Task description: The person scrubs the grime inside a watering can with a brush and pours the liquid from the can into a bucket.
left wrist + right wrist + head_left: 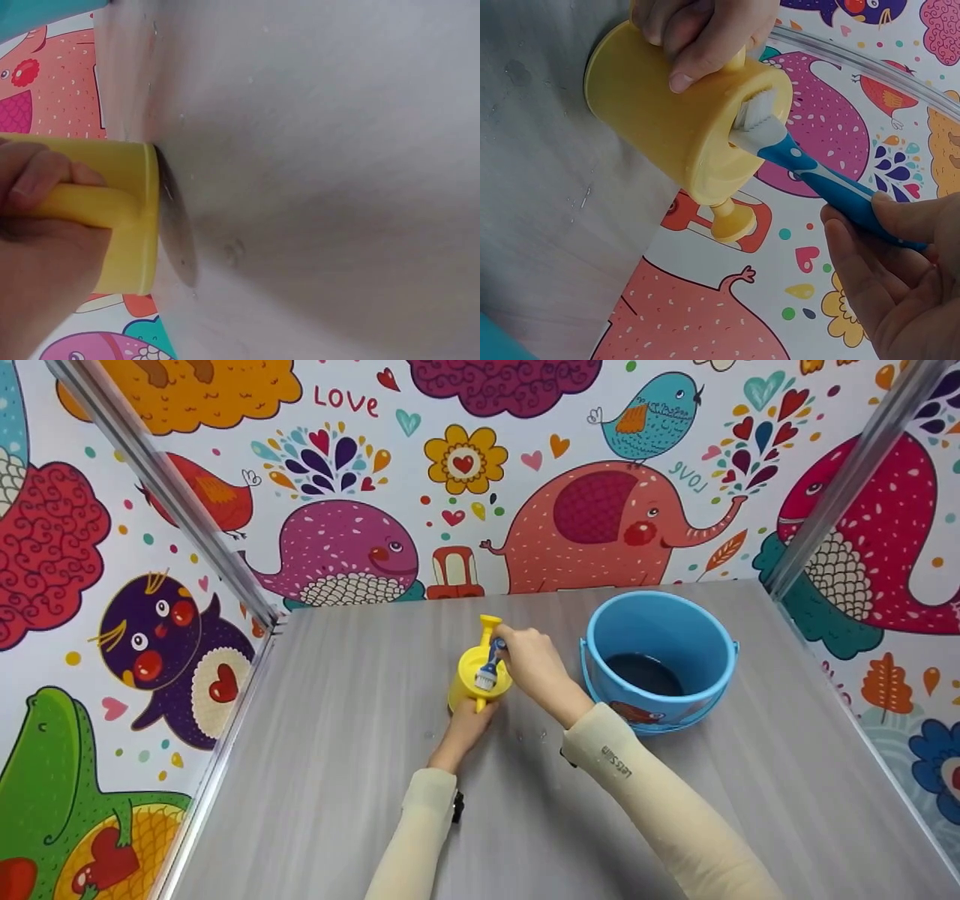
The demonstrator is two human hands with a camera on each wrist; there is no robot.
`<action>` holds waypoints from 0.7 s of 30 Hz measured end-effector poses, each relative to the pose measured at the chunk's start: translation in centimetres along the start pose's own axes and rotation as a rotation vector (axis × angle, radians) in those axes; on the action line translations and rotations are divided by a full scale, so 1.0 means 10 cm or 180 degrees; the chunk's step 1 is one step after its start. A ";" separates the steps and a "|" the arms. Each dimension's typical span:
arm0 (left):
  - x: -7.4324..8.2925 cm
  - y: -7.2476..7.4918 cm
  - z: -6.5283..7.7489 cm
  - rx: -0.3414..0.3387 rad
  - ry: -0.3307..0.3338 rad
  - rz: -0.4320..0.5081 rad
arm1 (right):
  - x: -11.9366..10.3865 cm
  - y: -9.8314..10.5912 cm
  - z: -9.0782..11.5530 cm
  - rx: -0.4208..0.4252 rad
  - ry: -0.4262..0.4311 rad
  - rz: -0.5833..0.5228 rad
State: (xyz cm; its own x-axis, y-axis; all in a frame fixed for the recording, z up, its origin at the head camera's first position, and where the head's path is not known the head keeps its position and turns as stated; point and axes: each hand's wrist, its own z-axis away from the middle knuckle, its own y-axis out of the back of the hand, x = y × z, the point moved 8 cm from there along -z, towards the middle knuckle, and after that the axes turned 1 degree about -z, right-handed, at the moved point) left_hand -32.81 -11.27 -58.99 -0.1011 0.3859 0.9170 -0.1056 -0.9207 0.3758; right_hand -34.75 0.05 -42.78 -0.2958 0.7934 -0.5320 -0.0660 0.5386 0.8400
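In the head view a yellow toy watering can (463, 690) stands upright mid-table, its spout pointing toward the back wall. My left hand (466, 729) grips the can's handle from the near side; the left wrist view shows the fingers curled round that yellow handle (90, 204). My right hand (536, 664) pinches a blue-and-white brush (832, 187) by its handle between thumb and fingers. Its white bristles (755, 111) sit at the opening in the can's top, partly inside the rim.
A light blue bucket (660, 701) with dark liquid at its bottom stands to the right of my right hand. Small water drops (543, 736) dot the grey table (337, 780). Walls with printed cartoon animals and metal posts (187, 510) enclose the back and sides.
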 end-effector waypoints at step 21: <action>0.12 -0.03 0.00 0.0077 -0.0335 -0.0344 | -0.04 -0.36 0.08 -0.0175 0.0295 0.0460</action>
State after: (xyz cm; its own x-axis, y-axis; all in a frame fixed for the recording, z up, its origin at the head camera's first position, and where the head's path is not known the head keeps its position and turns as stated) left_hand -32.94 -10.49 -58.00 0.0139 0.4755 0.8796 -0.0863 -0.8758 0.4749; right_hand -33.67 -2.00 -45.69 -0.3923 0.8305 -0.3954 -0.0679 0.4025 0.9129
